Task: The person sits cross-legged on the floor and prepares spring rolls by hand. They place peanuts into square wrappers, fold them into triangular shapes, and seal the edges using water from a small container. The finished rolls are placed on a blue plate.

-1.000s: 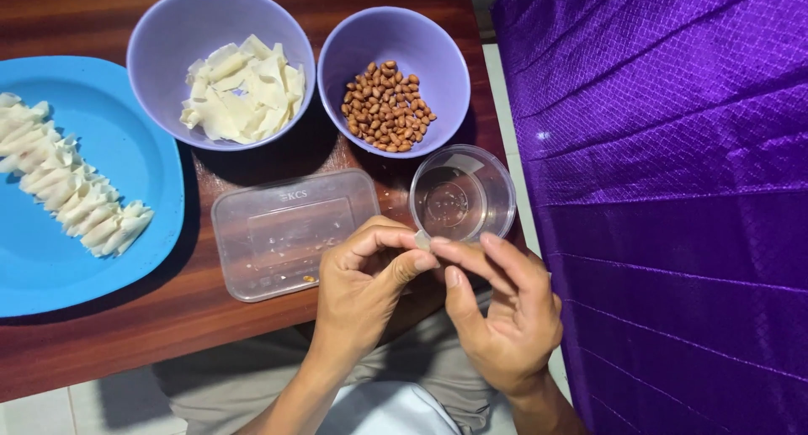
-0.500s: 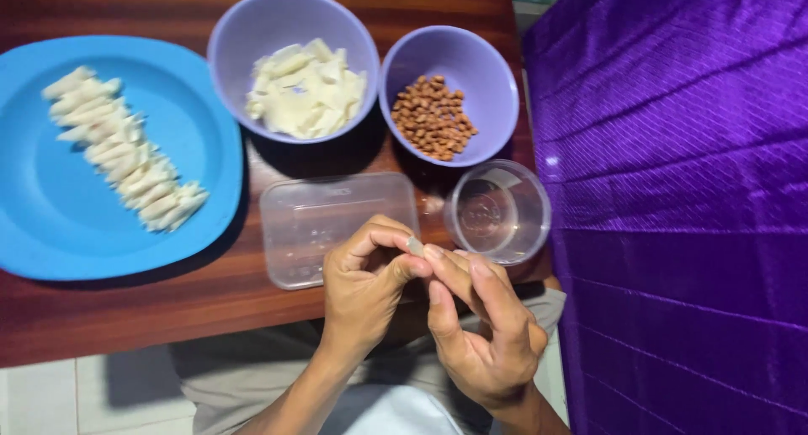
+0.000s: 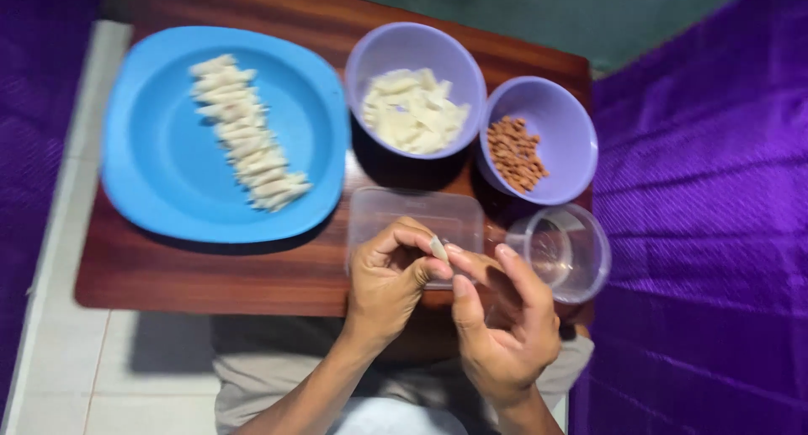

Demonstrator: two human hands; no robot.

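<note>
Purple cloth (image 3: 699,233) hangs on the right of a small dark wooden bench (image 3: 210,271) that stands on pale floor tiles. Over the bench's near edge, the left hand (image 3: 389,283) and the right hand (image 3: 505,326) meet, fingertips closed together on a small pale wrapper piece (image 3: 438,248); each grip is pinched shut on it, held just above a clear rectangular tub (image 3: 417,220). Just right of the hands sits a clear round cup (image 3: 566,251), touching the tub's corner region. Behind them stand two lilac bowls side by side: the larger bowl (image 3: 415,88) holds pale wrapper strips, the smaller bowl (image 3: 547,139) holds brown peanuts. On the left lies a blue plate (image 3: 151,149) bearing a row of pale rolled pieces (image 3: 246,144), well apart from the hands.
</note>
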